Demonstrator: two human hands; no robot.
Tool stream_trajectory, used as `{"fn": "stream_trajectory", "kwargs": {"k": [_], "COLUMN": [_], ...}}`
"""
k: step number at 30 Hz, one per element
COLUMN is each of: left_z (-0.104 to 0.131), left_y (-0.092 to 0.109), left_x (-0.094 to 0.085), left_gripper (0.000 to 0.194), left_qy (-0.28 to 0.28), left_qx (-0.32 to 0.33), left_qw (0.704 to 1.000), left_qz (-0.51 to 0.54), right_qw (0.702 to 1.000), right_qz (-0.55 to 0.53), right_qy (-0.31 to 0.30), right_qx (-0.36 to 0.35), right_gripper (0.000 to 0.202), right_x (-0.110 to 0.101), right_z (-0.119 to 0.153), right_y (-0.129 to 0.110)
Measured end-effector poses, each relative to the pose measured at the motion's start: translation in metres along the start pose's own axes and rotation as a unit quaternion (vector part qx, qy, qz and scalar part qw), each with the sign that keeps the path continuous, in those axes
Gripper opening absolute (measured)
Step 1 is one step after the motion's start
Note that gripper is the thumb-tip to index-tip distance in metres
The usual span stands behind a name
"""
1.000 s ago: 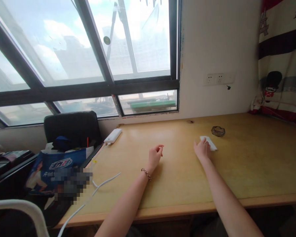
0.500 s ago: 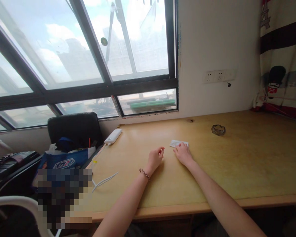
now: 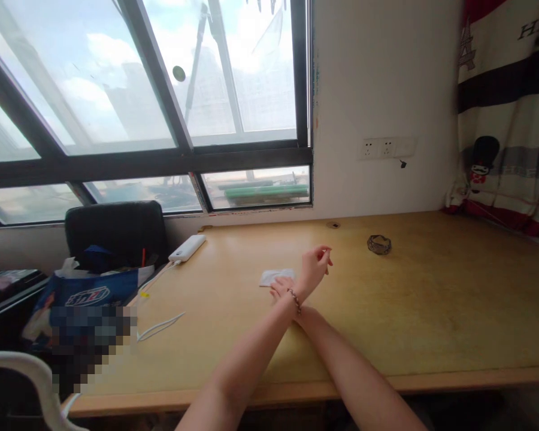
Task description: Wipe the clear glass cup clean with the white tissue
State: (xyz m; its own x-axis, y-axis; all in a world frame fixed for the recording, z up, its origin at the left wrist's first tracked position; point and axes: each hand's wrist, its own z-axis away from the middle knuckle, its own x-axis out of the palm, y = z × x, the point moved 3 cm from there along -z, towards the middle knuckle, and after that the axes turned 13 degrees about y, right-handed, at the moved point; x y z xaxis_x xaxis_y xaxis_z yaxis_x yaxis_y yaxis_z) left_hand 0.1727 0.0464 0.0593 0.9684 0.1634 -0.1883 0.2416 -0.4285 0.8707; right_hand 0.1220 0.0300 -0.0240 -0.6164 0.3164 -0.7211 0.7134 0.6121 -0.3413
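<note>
My right hand (image 3: 281, 290) presses down on a folded white tissue (image 3: 269, 277) that lies flat on the wooden table (image 3: 431, 311). Its fingers rest over the tissue's near edge, and part of the hand is hidden behind my left wrist. The left forearm crosses above the right one. My left hand (image 3: 313, 270), with a braided bracelet (image 3: 294, 301) at the wrist, is raised to the right of the tissue. Its fingers are loosely curled inward, and I see nothing in them.
A dark wire-like ring (image 3: 379, 244) lies toward the back right. At the left edge are a white power bank (image 3: 187, 248) and its white cable (image 3: 161, 325). Beyond that edge stand a black chair (image 3: 117, 230) and a blue bag (image 3: 87, 296).
My right hand has slid left across the table with the tissue under it. My left hand has moved right, so the forearms now cross. The view has turned slightly right.
</note>
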Motion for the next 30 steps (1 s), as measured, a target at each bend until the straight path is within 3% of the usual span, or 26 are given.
{"fn": "stream_trajectory", "kwargs": {"k": [3, 6, 8, 11, 14, 16, 19, 25, 28, 30], "left_z": [-0.006, -0.008, -0.008, -0.007, -0.009, -0.013, -0.019, -0.023, -0.024, -0.030], "left_y": [0.018, 0.029, 0.030, 0.019, -0.004, -0.018, -0.029, -0.034, -0.034, -0.033], "left_x": [0.078, 0.146, 0.178, 0.204, 0.213, 0.214, 0.212, 0.198, 0.182, 0.164], "left_gripper": [0.027, 0.028, 0.025, 0.031, 0.057, 0.061, 0.048, 0.034, 0.022, 0.020], "left_qy": [-0.060, -0.111, -0.117, -0.131, -0.188, -0.225, -0.246, -0.220, -0.215, -0.179], "left_qx": [0.012, 0.064, 0.122, 0.183, 0.184, 0.174, 0.177, 0.179, 0.178, 0.174], "left_qw": [0.998, 0.991, 0.982, 0.958, 0.929, 0.916, 0.909, 0.904, 0.904, 0.915], "left_qz": [0.025, -0.026, -0.088, -0.180, -0.260, -0.282, -0.286, -0.319, -0.322, -0.316], "right_qw": [0.999, 0.997, 0.997, 0.996, 0.995, 0.995, 0.996, 0.996, 0.996, 0.996], "right_qz": [-0.023, -0.048, -0.046, -0.041, -0.046, -0.046, -0.046, -0.043, -0.042, -0.041], "right_qy": [-0.027, -0.025, -0.022, -0.023, -0.028, -0.024, -0.018, -0.023, -0.025, -0.026], "right_qx": [-0.034, -0.062, -0.066, -0.082, -0.085, -0.079, -0.078, -0.075, -0.081, -0.079], "right_gripper": [0.019, 0.026, 0.030, 0.029, 0.027, 0.028, 0.031, 0.031, 0.028, 0.027], "right_x": [-0.004, -0.015, -0.021, -0.025, -0.024, -0.023, -0.022, -0.025, -0.023, -0.019], "right_z": [0.001, 0.003, 0.004, 0.004, 0.003, 0.002, 0.002, 0.003, 0.004, 0.004], "right_y": [-0.009, -0.018, -0.020, -0.019, -0.016, -0.014, -0.014, -0.016, -0.017, -0.017]}}
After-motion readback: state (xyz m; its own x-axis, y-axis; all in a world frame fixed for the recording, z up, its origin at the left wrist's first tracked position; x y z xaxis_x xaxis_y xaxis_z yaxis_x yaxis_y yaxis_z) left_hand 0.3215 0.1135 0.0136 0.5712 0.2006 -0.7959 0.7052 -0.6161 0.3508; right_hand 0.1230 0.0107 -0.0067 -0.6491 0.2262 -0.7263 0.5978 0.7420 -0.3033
